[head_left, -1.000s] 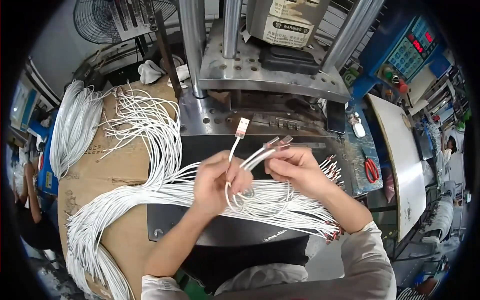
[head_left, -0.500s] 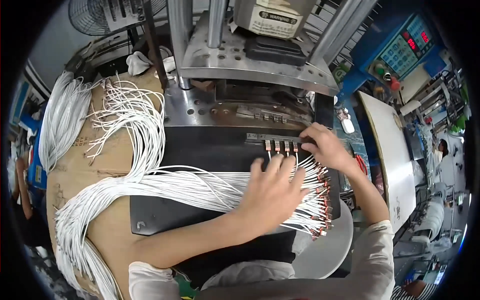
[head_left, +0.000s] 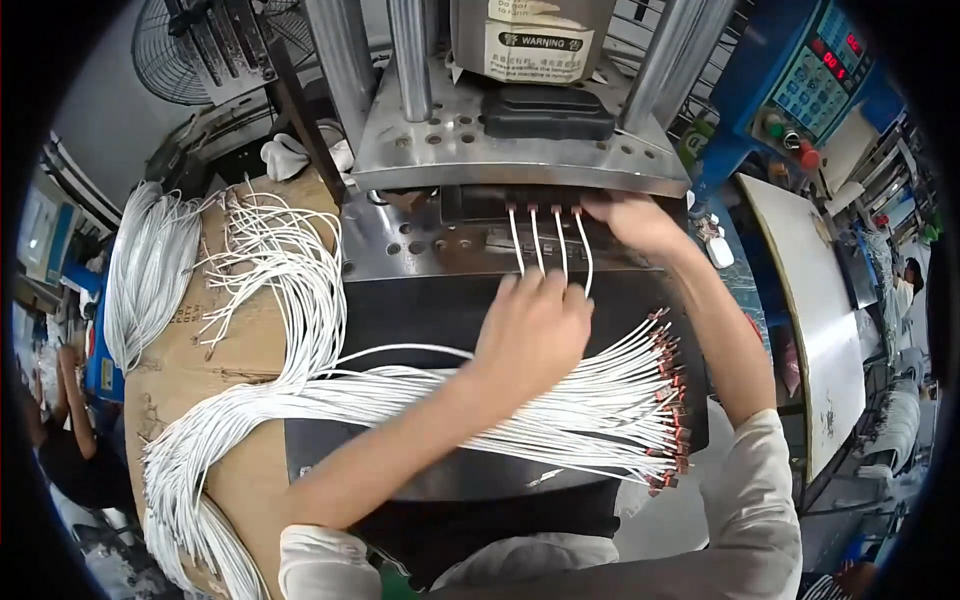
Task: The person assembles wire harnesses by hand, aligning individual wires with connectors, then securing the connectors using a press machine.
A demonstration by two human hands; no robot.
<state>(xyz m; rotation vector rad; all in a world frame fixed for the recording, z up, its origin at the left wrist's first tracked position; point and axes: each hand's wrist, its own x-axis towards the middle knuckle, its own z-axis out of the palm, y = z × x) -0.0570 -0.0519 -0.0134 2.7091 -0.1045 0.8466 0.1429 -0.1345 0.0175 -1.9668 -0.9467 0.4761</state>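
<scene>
My left hand point(head_left: 535, 330) is closed around several white cables point(head_left: 538, 240) that run up beneath the raised upper plate point(head_left: 440, 160) of a press. Small reddish connectors point(head_left: 557, 210) on their far ends sit in a row in the shadow there. Beside the row's right end, my right hand point(head_left: 640, 225) reaches under the plate and grips the end of a metal strip, mostly hidden. Another metal strip point(head_left: 515, 241) lies on the lower press plate, partly behind the cables. A thick bundle of white cables point(head_left: 400, 395) crosses the black mat point(head_left: 390, 310), red-brown connectors fanned out at its right.
The press posts point(head_left: 410, 70) rise on both sides. A control panel point(head_left: 815, 85) stands at the upper right, near a white-topped table point(head_left: 830, 340). Cardboard point(head_left: 240, 440) lies under more cables at left. A fan point(head_left: 215, 50) is at the back left.
Both hands have moved forward, carrying the metal strip with its connectors and cables from the black mat to beneath the press's upper plate. My left fingers have closed on the cables.
</scene>
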